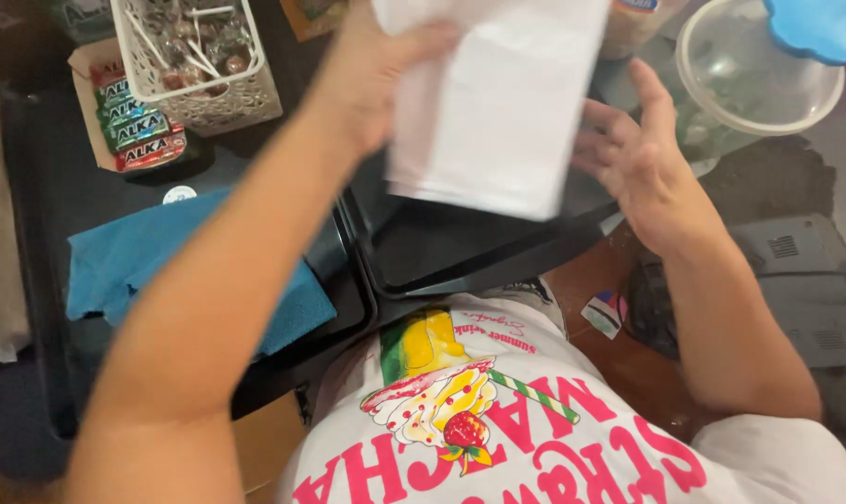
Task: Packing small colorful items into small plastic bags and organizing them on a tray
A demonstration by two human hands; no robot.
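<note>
Your left hand point(371, 79) pinches the top of a white paper bag point(497, 103) held above the black tray point(441, 252), while your right hand point(633, 154) hovers open-fingered just beside its edge.

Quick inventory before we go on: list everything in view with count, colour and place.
white paper bag: one, white, blurred, held up at top centre
black tray: one, black, under the bag
blue cloth: one, blue, left on the dark table
white basket: one, white lattice, top left, holding lollipops
candy rolls: several, red and green wrappers, in a box beside the basket
clear plastic container: one, clear, top right
blue lid: one, blue, top right corner
left hand: gripping the bag's upper edge
right hand: open, beside the bag
</note>
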